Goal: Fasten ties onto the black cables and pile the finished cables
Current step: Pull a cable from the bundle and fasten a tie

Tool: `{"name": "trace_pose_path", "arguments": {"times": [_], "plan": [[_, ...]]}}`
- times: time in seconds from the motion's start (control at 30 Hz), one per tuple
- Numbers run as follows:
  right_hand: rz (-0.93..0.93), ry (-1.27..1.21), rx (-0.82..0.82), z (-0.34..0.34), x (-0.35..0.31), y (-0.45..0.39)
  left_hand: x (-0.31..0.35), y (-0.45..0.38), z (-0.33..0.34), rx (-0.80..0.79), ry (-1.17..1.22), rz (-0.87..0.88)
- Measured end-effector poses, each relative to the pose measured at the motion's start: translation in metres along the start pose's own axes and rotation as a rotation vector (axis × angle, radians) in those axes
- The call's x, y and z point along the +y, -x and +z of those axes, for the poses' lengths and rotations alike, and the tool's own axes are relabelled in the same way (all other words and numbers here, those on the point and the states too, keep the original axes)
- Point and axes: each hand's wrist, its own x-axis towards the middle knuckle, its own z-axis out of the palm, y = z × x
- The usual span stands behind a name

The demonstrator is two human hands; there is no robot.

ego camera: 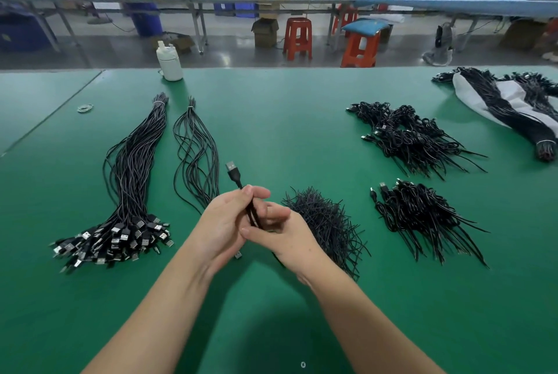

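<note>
Both hands meet over the middle of the green table (271, 132). My left hand (225, 224) and my right hand (283, 237) grip one folded black cable (253, 216); its USB plug (232, 169) sticks up above my left fingers. Whether a tie is on it I cannot tell. A heap of loose black ties (324, 219) lies just right of my right hand. Two bundles of untied cables lie to the left, a thick bundle (126, 192) and a thin bundle (197, 153). Piles of finished cables sit at the right, a near pile (419, 216) and a far pile (407, 138).
A white bottle (169, 61) stands at the table's far edge. Rubber bands (85, 108) lie far left. A grey bag with more cable bundles (513, 108) sits at the far right. Beyond the table are red stools (297, 38) and other workbenches.
</note>
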Motion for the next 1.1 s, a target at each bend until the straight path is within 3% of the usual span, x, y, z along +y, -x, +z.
{"name": "trace_pose_path", "arguments": {"times": [0.2,0.33,0.53,0.77,0.87,0.97,1.1], "plan": [[0.005,0.068,0.007,-0.008,0.001,0.008,0.015,0.006,-0.001,-0.294,-0.118,-0.159],[0.015,0.058,-0.003,-0.011,0.003,0.013,0.018,0.007,0.004,-0.343,-0.209,-0.227],[0.008,0.177,0.029,-0.019,0.013,0.015,0.012,0.012,0.013,-0.247,-0.300,-0.248],[-0.033,0.344,0.072,-0.023,0.012,0.010,0.007,0.015,0.030,-0.057,-0.551,-0.151],[-0.015,0.373,0.075,-0.027,0.010,0.012,0.013,0.014,0.034,-0.069,-0.584,-0.222],[-0.075,0.528,0.113,-0.026,0.010,0.014,0.013,0.014,0.035,-0.043,-0.671,-0.256],[-0.122,0.749,0.090,-0.021,0.007,0.015,-0.002,0.015,0.044,0.121,-0.902,-0.160]]}}
